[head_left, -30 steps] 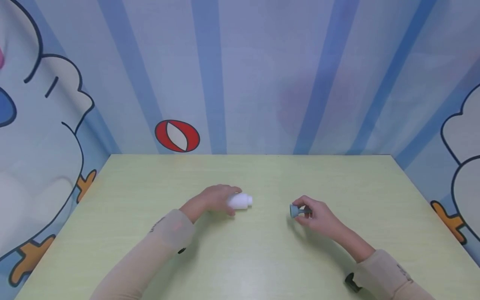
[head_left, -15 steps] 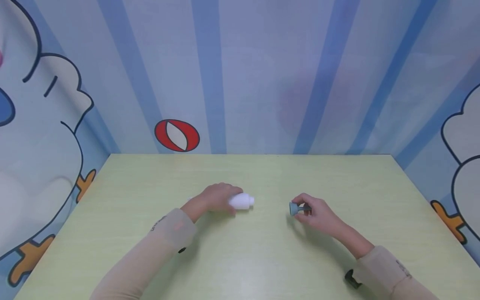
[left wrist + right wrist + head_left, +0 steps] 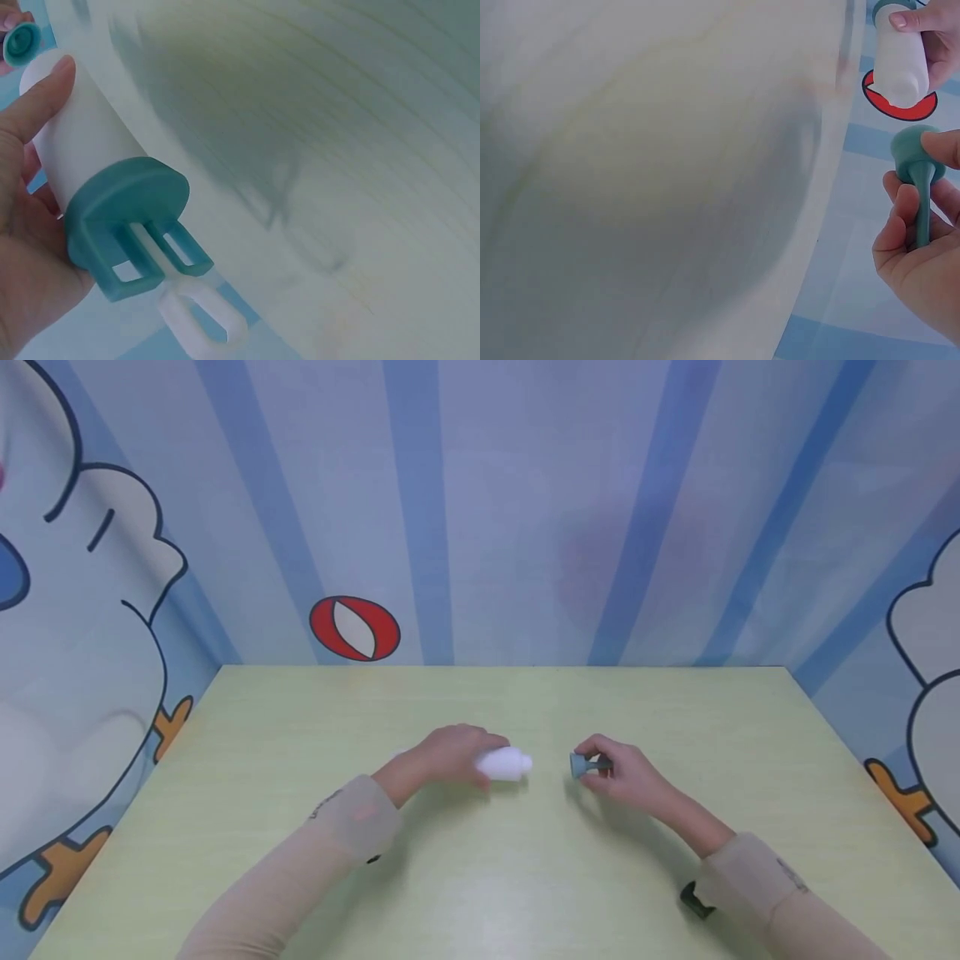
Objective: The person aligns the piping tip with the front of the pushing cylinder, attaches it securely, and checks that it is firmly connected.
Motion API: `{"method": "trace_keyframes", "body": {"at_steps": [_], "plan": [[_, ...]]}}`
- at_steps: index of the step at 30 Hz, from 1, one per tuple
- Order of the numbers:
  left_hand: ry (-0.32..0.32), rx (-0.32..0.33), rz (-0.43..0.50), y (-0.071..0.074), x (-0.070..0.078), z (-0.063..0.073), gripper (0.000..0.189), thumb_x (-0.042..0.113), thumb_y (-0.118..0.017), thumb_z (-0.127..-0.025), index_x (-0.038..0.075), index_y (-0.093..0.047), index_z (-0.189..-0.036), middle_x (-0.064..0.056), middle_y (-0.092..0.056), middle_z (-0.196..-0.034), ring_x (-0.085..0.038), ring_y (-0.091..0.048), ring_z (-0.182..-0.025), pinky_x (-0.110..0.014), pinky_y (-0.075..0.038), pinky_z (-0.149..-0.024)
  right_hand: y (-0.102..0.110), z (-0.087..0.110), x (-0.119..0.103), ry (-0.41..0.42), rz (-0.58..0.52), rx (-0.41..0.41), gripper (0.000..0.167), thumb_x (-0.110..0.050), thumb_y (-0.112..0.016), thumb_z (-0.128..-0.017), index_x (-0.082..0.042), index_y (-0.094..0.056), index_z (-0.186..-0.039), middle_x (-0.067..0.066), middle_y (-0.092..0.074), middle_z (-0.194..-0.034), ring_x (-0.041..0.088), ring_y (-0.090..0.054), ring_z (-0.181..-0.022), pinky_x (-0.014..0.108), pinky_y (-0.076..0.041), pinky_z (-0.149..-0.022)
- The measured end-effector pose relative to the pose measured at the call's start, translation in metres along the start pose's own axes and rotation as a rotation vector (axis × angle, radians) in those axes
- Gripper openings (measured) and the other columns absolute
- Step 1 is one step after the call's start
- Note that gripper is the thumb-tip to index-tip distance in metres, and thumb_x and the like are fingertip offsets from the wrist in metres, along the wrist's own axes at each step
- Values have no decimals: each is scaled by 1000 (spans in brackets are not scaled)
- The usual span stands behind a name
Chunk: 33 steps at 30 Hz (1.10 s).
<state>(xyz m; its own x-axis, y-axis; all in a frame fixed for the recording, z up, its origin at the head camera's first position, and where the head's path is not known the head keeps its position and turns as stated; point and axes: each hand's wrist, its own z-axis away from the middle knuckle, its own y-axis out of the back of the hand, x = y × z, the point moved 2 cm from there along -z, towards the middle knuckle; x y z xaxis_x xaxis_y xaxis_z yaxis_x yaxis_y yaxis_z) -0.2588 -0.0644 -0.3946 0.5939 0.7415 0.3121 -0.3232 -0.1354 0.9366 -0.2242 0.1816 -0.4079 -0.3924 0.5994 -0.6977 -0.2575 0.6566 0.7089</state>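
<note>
My left hand [image 3: 453,754] grips a white syringe-like tube [image 3: 506,764], held lying nearly level with its narrow end towards the right. In the left wrist view the tube [image 3: 90,127] has a teal collar [image 3: 142,199] with side loops and a white plunger ring [image 3: 202,319]. Across from it, my right hand [image 3: 628,772] pinches a teal nozzle-like piece [image 3: 578,766], wide end facing the tube. Its slim stem runs back between the fingers in the right wrist view, below the round head [image 3: 913,146]. A small gap separates tube and nozzle piece.
Both hands are over a pale green-yellow table [image 3: 480,877]. A blue striped backdrop [image 3: 517,510] with a red and white ball picture [image 3: 355,628] rises behind its far edge. Cartoon-printed panels stand at the left and right sides.
The left hand has moved right with the tube, and the right hand slightly left and away from me with the nozzle piece. The gap between the two has narrowed.
</note>
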Motion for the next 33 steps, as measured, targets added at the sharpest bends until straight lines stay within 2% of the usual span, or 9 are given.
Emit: {"method": "trace_keyframes", "body": {"at_steps": [10,19,27,33], "plan": [[-45,14,-40,-3,14,-7,53,31,-72,-72,23,-52,-121,0,-61,-107,-16,-56,-91,-34,-45,-77,-6,-8,0,-11,-51,-23,26,-7,-62,-79,-4,-55,-104,8,-60,-91,16,-54,-76,23,-46,-63],[-73,24,-19,-2,24,-8,53,31,-72,-72,22,-52,-121,1,-61,-107,-15,-55,-90,-33,-44,-79,-12,-10,-1,-13,-102,-40,25,-8,-63,-79,-6,-56,-103,9,-60,-92,14,-54,-74,23,-46,-61],[-92,24,-22,-2,27,-9,53,31,-71,-72,22,-52,-121,0,-61,-107,-15,-55,-90,-33,-44,-77,-14,-9,-4,-1,-131,-49,27,-8,-64,-79,-4,-56,-104,10,-61,-94,14,-54,-75,23,-46,-62],[-82,19,-37,-5,26,-11,55,33,-71,-73,24,-51,-123,1,-60,-108,-14,-55,-90,-32,-44,-77,-16,-10,-7,24,-137,-50,26,-5,-62,-79,-4,-56,-104,11,-61,-95,16,-55,-74,23,-46,-62]]}}
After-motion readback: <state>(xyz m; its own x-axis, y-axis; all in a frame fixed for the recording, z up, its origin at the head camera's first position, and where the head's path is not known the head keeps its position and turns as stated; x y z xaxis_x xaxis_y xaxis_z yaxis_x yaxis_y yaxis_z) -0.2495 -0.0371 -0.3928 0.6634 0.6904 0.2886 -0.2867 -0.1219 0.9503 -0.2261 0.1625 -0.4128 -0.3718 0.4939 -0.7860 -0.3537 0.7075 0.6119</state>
